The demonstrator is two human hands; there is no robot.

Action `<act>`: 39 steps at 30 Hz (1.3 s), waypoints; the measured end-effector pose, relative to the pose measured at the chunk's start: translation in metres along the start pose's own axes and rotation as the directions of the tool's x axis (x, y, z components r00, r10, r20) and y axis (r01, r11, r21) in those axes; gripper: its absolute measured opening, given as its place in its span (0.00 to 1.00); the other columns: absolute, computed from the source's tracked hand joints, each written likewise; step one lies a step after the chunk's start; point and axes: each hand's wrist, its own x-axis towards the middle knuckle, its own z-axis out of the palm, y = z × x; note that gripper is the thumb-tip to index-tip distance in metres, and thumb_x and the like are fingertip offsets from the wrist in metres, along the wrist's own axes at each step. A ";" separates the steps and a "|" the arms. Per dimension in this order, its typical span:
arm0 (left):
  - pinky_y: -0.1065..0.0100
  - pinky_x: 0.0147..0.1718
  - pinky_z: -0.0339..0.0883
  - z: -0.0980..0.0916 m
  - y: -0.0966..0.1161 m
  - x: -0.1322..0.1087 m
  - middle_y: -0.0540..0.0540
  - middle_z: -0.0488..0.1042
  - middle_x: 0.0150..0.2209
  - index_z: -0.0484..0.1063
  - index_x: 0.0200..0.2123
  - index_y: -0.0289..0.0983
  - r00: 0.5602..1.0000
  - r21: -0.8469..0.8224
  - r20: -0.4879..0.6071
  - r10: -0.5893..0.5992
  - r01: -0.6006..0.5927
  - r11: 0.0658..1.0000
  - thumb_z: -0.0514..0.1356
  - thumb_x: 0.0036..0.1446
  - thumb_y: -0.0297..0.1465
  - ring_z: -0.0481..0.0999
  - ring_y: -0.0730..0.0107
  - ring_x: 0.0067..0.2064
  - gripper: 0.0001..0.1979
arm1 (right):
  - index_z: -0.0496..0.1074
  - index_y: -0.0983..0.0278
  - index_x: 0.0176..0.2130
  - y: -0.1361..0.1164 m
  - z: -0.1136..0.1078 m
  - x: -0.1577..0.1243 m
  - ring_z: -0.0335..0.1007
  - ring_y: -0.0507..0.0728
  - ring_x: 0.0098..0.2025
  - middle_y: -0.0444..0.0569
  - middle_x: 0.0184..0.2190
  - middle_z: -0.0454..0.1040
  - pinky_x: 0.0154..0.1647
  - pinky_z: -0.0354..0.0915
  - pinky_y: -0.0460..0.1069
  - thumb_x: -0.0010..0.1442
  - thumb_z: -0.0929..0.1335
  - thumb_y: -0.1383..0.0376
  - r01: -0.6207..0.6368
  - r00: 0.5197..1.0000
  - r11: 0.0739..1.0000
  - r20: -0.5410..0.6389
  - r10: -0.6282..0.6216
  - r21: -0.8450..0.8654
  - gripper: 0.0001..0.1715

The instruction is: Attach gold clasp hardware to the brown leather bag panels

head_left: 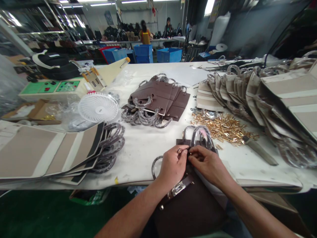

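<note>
A dark brown handbag panel (pixel 192 205) hangs over the table's front edge toward my lap. On it are a silver-coloured clasp (pixel 178 188) and a small round stud (pixel 161 207). Plastic-wrapped handles (pixel 201 135) stand at its far end. My left hand (pixel 173 163) is closed, its thumb and fingers pinching at the panel near the handles. Close beside it, my right hand (pixel 209 163) is closed in a pinch at the same spot. A small gold glint shows by its fingertips; the exact piece is mostly hidden.
Loose gold metal fittings (pixel 225 127) lie right of the panel, near a grey flat tool (pixel 261 152). Brown panels (pixel 170 99) are piled mid-table. Beige-lined panels stack left (pixel 64 148) and right (pixel 240 89). A white fan (pixel 98 107) lies at left. People work far behind.
</note>
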 end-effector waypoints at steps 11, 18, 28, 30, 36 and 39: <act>0.66 0.50 0.71 0.000 0.000 0.003 0.47 0.83 0.42 0.82 0.43 0.39 0.996 -0.005 -0.086 0.024 -0.025 1.000 0.59 0.64 0.24 0.81 0.66 0.46 0.12 | 0.75 0.59 0.39 -0.003 0.002 0.000 0.70 0.55 0.29 0.42 0.26 0.74 0.31 0.65 0.49 0.61 0.68 0.58 0.010 1.000 0.998 -0.001 -0.010 -0.060 0.09; 0.67 0.49 0.72 0.002 0.005 0.001 0.47 0.83 0.42 0.82 0.42 0.40 0.994 -0.012 -0.067 0.088 -0.089 0.996 0.59 0.65 0.26 0.81 0.66 0.45 0.11 | 0.72 0.58 0.41 -0.001 0.002 0.002 0.73 0.55 0.29 0.42 0.27 0.75 0.31 0.66 0.49 0.61 0.68 0.59 -0.006 0.999 0.999 -0.035 0.005 -0.040 0.07; 0.64 0.47 0.74 -0.006 -0.009 0.011 0.45 0.84 0.42 0.82 0.45 0.38 0.992 -0.102 -0.002 -0.123 0.122 0.987 0.61 0.64 0.33 0.82 0.62 0.43 0.12 | 0.71 0.59 0.41 0.019 0.009 0.015 0.74 0.55 0.30 0.42 0.29 0.76 0.33 0.69 0.50 0.60 0.72 0.59 -0.026 1.000 0.992 -0.006 0.027 0.123 0.11; 0.63 0.43 0.74 -0.007 -0.019 0.015 0.44 0.84 0.38 0.81 0.47 0.37 0.973 -0.142 -0.003 -0.229 0.226 0.964 0.62 0.63 0.37 0.82 0.61 0.40 0.14 | 0.71 0.60 0.41 0.020 0.009 0.015 0.74 0.56 0.32 0.43 0.31 0.77 0.34 0.70 0.50 0.58 0.75 0.57 -0.031 0.999 0.983 -0.008 0.033 0.182 0.14; 0.65 0.44 0.74 -0.001 -0.033 0.026 0.41 0.83 0.45 0.77 0.53 0.35 0.955 -0.264 0.047 -0.294 0.295 0.918 0.71 0.54 0.38 0.83 0.60 0.44 0.24 | 0.73 0.61 0.47 0.020 0.008 0.006 0.77 0.56 0.35 0.46 0.35 0.79 0.37 0.73 0.50 0.60 0.73 0.56 -0.013 0.997 0.955 -0.066 0.034 0.296 0.18; 0.67 0.41 0.74 0.003 -0.032 0.029 0.42 0.83 0.47 0.77 0.53 0.37 0.963 -0.166 0.074 -0.258 0.267 0.949 0.71 0.52 0.34 0.82 0.63 0.40 0.24 | 0.76 0.60 0.45 0.026 -0.007 0.003 0.77 0.57 0.32 0.46 0.33 0.79 0.35 0.72 0.50 0.62 0.72 0.53 0.006 0.987 0.977 -0.157 0.028 0.214 0.16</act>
